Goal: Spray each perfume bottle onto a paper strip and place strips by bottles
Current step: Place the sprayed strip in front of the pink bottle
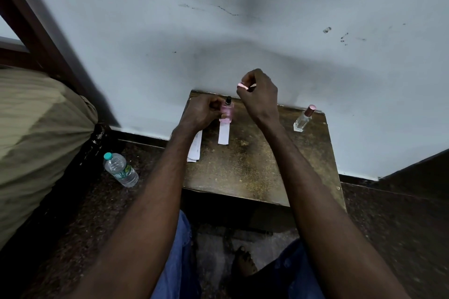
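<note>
Left hand point(202, 110) grip clamped on pink bottle point(228, 112), upright on worktop point(255, 165); right hand point(258, 94) pinches pink cap point(242, 85) above it.

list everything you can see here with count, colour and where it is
pink perfume bottle: one, pink, uncapped, far edge of table
cap: one, pink, above that bottle
clear perfume bottle: one, clear with rose cap, far right of table
paper strip: one, white, just in front of pink bottle
spare strips: small stack, white, table's left edge
table: one, brown, against the wall
water bottle: one, clear with teal cap, on floor at left
left hand: one, grips pink perfume bottle
right hand: one, raised, pinches cap
</note>
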